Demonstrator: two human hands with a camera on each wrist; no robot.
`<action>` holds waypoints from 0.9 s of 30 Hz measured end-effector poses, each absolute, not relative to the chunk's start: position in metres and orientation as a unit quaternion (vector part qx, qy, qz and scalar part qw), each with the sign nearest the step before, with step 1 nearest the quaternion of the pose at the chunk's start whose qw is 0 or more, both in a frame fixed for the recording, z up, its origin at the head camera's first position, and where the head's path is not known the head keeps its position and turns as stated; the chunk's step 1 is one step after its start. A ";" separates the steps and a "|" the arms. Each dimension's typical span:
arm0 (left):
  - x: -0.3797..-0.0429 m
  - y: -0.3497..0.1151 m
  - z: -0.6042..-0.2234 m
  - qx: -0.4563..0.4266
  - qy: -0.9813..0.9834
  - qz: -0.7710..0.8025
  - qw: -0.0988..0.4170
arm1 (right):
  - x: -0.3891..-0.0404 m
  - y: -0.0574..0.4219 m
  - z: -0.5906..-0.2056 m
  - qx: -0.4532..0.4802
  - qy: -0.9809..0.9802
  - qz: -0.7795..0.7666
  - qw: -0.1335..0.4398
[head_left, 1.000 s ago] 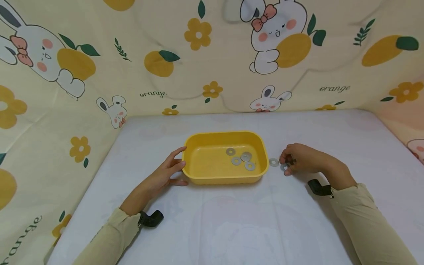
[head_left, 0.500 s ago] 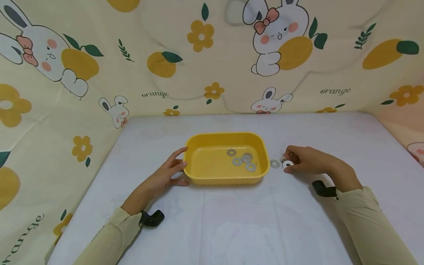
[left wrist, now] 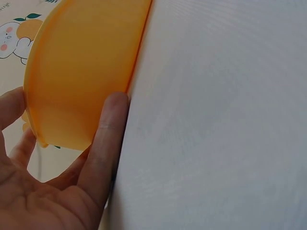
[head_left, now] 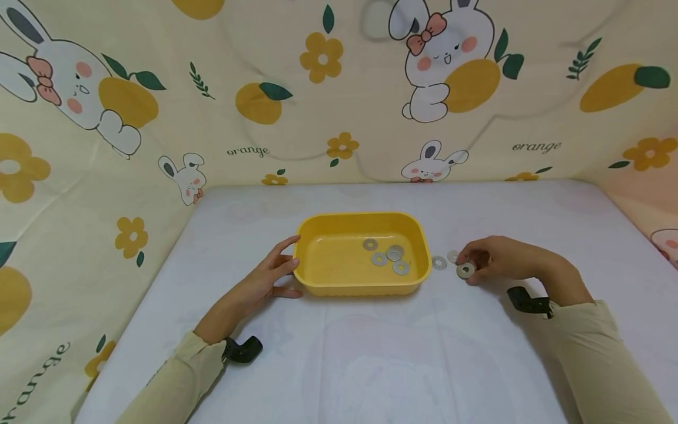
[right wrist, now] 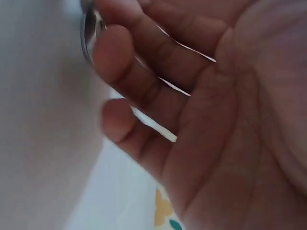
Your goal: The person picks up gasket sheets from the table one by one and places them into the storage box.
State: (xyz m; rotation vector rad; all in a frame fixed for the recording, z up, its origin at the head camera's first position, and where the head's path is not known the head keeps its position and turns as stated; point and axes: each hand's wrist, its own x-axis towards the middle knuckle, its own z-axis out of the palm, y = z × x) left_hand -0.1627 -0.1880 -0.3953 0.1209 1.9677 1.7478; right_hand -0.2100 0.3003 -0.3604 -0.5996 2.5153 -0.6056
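Observation:
A yellow plastic tray (head_left: pixel 328 259) stands on the white tabletop, with several flat metal washers lying toward its right side. My left hand (head_left: pixel 258 281) rests spread against the tray's left end; the left wrist view shows its thumb (left wrist: pixel 111 124) along the outer wall and other fingers at the rim. To the right of the tray, my right hand (head_left: pixel 511 259) pinches a metal washer (head_left: pixel 460 273) between thumb and fingers, tilted up. In the right wrist view only an edge of that washer (right wrist: pixel 84 38) shows past the fingers.
One loose washer (head_left: pixel 434 264) lies beside the tray's right wall. Another washer (head_left: pixel 450 254) is just behind the pinched one, partly covered by the right hand's fingers. A printed cloth (head_left: pixel 296 126) stands behind the white tabletop (head_left: pixel 371 359) and along its sides.
My right hand has picked at the washers and drawn slightly right and nearer with one pinched, uncovering another behind it. The left hand and tray keep their places.

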 end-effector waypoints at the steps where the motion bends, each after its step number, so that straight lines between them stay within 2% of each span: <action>1: -0.163 -0.188 -0.395 0.045 0.723 0.643 0.251 | -0.209 0.303 -0.360 -0.220 0.917 -0.224 0.244; 5: -0.162 -0.187 -0.395 0.045 0.722 0.644 0.249 | -0.207 0.312 -0.358 -0.214 0.913 -0.236 0.255; 15: -0.162 -0.188 -0.395 0.045 0.727 0.638 0.250 | -0.211 0.312 -0.363 -0.204 0.922 -0.246 0.218; 27: -0.162 -0.188 -0.395 0.045 0.727 0.638 0.251 | -0.211 0.309 -0.361 -0.204 0.921 -0.260 0.207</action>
